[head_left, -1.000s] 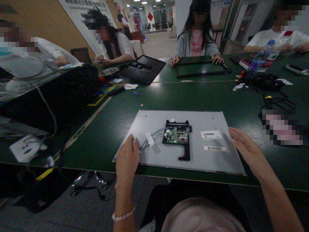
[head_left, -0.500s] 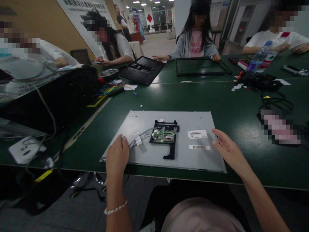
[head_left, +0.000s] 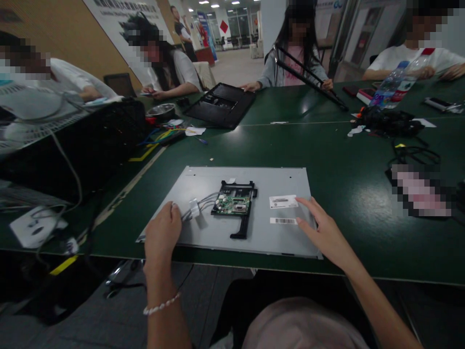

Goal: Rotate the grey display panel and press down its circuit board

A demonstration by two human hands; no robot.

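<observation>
A flat grey display panel (head_left: 203,237) lies back side up near the table's front edge. On its middle sits a green circuit board (head_left: 230,204) in a black bracket (head_left: 245,227). Grey cables (head_left: 208,199), with a white tag on them, run left from the board into my left hand (head_left: 164,232). That hand is closed over the panel's left part, its fingertips partly hidden. My right hand (head_left: 323,230) is open at the panel's right edge, thumb and fingers apart, fingertips by the white label (head_left: 282,201) and the barcode sticker (head_left: 282,221).
Across the green table (head_left: 345,169), a person holds a tilted black frame (head_left: 308,77) beside a black cover (head_left: 221,104). A large black case (head_left: 72,145) stands at left. Bottles (head_left: 388,87), a black bundle (head_left: 388,121) and a phone (head_left: 421,191) lie right.
The panel has slid left with its board, and both my hands have moved left too. My right fingertips now reach farther over the panel. The person opposite has raised the black frame.
</observation>
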